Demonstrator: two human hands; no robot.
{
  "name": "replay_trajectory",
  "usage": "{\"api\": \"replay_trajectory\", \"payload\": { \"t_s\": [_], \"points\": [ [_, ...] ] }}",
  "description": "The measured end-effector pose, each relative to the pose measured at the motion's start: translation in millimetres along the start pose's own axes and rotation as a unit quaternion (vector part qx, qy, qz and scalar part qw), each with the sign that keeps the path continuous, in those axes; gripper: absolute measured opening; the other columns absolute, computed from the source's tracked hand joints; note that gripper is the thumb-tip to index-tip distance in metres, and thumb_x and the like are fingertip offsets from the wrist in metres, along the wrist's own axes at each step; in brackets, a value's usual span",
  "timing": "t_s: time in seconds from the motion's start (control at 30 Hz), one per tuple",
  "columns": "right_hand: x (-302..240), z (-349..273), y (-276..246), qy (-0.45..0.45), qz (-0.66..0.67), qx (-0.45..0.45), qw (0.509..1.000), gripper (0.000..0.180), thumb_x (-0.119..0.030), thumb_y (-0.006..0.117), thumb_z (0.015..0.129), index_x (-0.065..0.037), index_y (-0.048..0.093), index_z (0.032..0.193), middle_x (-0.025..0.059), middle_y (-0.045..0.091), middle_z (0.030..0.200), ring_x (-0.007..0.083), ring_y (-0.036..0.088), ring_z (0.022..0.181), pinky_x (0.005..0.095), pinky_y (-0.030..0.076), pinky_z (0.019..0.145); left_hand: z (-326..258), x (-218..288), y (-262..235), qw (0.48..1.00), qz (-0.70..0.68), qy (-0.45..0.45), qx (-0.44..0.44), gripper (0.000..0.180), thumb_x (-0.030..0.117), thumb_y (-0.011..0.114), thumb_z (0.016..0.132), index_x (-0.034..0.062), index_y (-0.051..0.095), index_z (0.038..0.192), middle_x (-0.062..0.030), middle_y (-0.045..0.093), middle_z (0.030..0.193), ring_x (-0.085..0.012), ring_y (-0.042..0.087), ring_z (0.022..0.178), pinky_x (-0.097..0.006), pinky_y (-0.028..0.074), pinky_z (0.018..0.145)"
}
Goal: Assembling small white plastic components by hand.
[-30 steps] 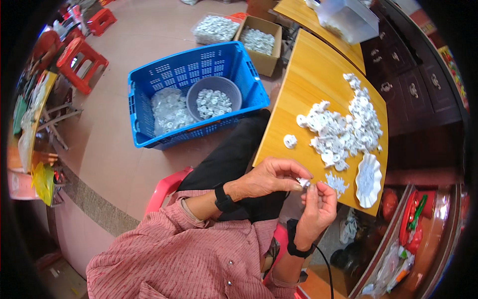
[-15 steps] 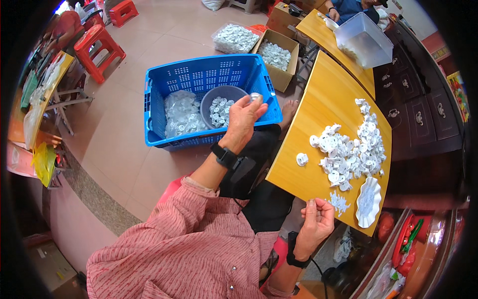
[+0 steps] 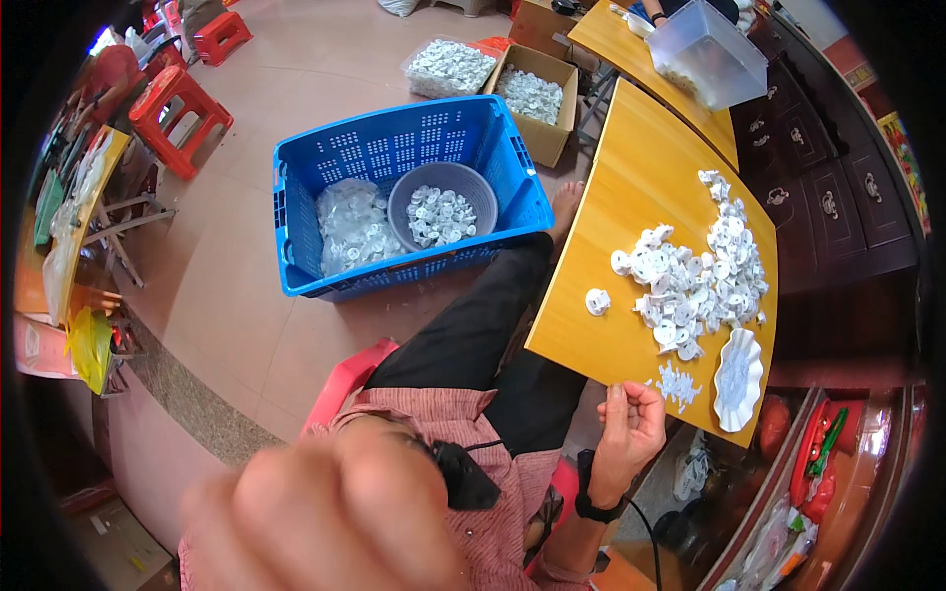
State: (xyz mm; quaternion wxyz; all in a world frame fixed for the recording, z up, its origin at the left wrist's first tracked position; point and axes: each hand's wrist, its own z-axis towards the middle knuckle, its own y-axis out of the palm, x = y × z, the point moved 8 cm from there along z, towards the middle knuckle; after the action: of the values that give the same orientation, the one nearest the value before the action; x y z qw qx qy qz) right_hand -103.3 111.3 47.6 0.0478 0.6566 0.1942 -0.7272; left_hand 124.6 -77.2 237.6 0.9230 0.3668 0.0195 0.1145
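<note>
Left hand [image 3: 325, 507] — gone from basket [image 3: 384, 148], curled (blurred, hold unclear) | right hand [image 3: 633, 419] — still pinched, hold unclear

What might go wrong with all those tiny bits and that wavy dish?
The small pale slivers lie near the edge of the yellow table, right beside the right hand, so a nudge might sweep some off. The wavy white dish sits close to the edge too, so a bump could tip it. And the left hand is so near the camera that it's blurry; it might bump it.
</note>
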Motion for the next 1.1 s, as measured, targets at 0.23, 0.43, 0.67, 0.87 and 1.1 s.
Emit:
{"api": "replay_trajectory", "payload": {
  "t_s": [0.23,0.43,0.67,0.87,1.1],
  "points": [
    [1.1,1.1,0.9,-0.007,-0.020,0.002,1.000,0.009,0.000,0.066,0.091,0.002,0.059,0.097,0.0019,0.061,0.082,0.0066,0.056,0.067,0.0200,0.047,0.062,-3.1,-5.0,18.0,0.946,-0.186,-0.266,0.022,0.015,-0.011,0.073,0.076,-0.0005,0.066,0.084,-0.0080,0.057,0.100,-0.0204,0.057,0.087,-0.027,0.052,0.078],
    [16.0,9.4,-15.3,-0.046,-0.116,0.031,0.992,0.011,-0.004,0.069,0.089,0.002,0.061,0.094,0.0029,0.062,0.077,0.0073,0.056,0.065,0.0227,0.047,0.062,-16.1,-15.9,20.0,0.955,-0.220,-0.194,-0.042,0.013,-0.009,0.070,0.076,0.0025,0.064,0.080,-0.0068,0.054,0.094,-0.0195,0.055,0.082,-0.029,0.049,0.069],
    [7.5,20.7,-42.7,-0.090,-0.227,0.073,0.967,0.008,-0.003,0.065,0.089,0.003,0.062,0.094,0.0087,0.062,0.084,0.0146,0.059,0.068,0.0285,0.049,0.062,-23.5,-23.0,28.5,0.936,-0.261,-0.227,-0.061,0.009,-0.005,0.069,0.080,0.0036,0.065,0.083,-0.0072,0.058,0.089,-0.0191,0.057,0.081,-0.030,0.049,0.065],
    [-2.3,21.6,-42.2,-0.147,-0.336,0.053,0.929,0.008,0.001,0.064,0.087,0.002,0.062,0.095,0.0129,0.059,0.087,0.0250,0.060,0.070,0.0345,0.049,0.063,-18.8,-33.5,29.6,0.949,-0.231,-0.177,-0.122,0.009,-0.001,0.069,0.082,0.0010,0.068,0.090,-0.0074,0.063,0.086,-0.0195,0.061,0.076,-0.031,0.052,0.062],
    [2.4,18.9,-67.7,-0.173,-0.394,0.086,0.899,0.013,0.002,0.064,0.085,0.001,0.062,0.098,0.0155,0.058,0.090,0.0319,0.061,0.077,0.0394,0.050,0.067,-74.5,-120.8,-16.2,0.895,0.281,-0.279,-0.207,0.009,-0.006,0.061,0.082,-0.0026,0.066,0.089,-0.0105,0.063,0.078,-0.0212,0.060,0.065,-0.031,0.048,0.059]
  ]
}}
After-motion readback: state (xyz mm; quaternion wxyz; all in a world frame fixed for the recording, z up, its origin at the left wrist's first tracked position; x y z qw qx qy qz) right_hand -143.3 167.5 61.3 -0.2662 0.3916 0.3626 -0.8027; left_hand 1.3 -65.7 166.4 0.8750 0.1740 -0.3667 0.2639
